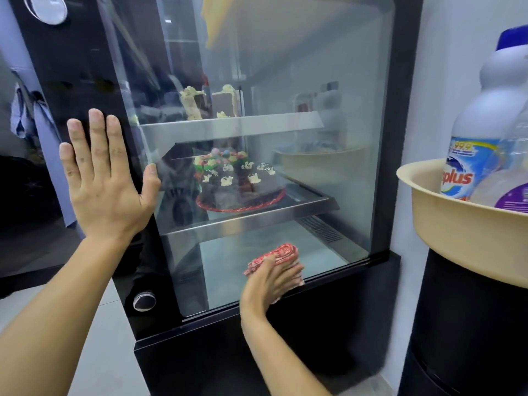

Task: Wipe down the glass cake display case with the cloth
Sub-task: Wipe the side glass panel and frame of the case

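The glass cake display case (328,81) fills the middle of the view, black-framed, with steel shelves inside. A decorated chocolate cake (237,181) sits on the middle shelf and cake slices (210,102) on the upper one. My left hand (105,178) lies flat with straight fingers against the case's left black frame, thumb touching the glass. My right hand (271,281) presses a folded red-and-white cloth (278,257) against the lower part of the front glass, just above the bottom frame, fingers laid over the cloth.
At the right, a beige basin (457,232) holding a white detergent bottle (491,115) and other bottles stands on a black cylinder (471,338), close to the case. Pale floor tiles (100,352) show at the lower left.
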Demonstrator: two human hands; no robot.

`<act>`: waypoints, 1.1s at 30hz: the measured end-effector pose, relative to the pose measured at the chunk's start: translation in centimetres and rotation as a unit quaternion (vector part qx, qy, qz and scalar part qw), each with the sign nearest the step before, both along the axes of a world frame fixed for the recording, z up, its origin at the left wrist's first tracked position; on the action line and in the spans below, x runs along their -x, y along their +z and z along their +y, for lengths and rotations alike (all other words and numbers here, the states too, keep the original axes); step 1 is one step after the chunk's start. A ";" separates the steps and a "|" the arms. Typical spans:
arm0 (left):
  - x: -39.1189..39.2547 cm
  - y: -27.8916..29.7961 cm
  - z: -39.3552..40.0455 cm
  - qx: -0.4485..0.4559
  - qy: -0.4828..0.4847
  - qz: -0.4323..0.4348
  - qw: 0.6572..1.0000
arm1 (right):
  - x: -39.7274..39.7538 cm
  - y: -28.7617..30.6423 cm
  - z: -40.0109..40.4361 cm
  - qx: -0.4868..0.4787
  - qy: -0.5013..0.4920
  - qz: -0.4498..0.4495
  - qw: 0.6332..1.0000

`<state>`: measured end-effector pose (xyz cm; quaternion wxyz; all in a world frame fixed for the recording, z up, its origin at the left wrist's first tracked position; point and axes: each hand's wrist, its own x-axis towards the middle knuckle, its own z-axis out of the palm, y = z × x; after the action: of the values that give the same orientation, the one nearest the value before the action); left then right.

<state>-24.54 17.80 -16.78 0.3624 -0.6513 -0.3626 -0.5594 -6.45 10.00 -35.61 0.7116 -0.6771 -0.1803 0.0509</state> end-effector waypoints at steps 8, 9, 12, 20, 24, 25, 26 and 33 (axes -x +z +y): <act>-0.1 0.1 0.0 0.003 0.006 -0.003 1.000 | -20.4 2.0 -2.4 0.024 -0.116 0.135 0.984; -0.1 0.1 -0.1 0.006 0.009 -0.002 1.000 | -23.1 1.9 -3.1 0.010 -0.125 0.143 0.982; -0.1 0.0 -0.3 0.013 0.013 0.003 1.000 | -29.4 1.6 -4.5 -0.010 -0.149 0.172 0.974; 0.0 0.0 -0.2 0.030 0.021 0.000 0.999 | 1.2 -2.6 1.0 0.024 -0.104 -0.162 0.981; 0.2 0.1 -0.2 0.032 0.026 0.005 0.999 | 3.3 -3.7 0.8 0.056 -0.008 -0.527 0.848; 0.2 0.1 -0.1 0.030 0.028 0.004 0.999 | 0.6 -2.3 0.8 0.044 -0.031 -0.555 0.830; 0.1 0.1 -0.1 0.026 0.031 0.003 0.999 | -2.1 -0.5 0.9 0.031 -0.062 -0.549 0.833; 0.1 -0.1 0.1 0.014 0.042 0.006 0.999 | 2.8 6.5 3.1 -0.041 -0.104 -0.439 0.892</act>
<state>-24.63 17.87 -16.85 0.3784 -0.6443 -0.3953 -0.5343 -9.21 13.09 -29.09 0.5881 -0.6158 -0.4049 -0.3331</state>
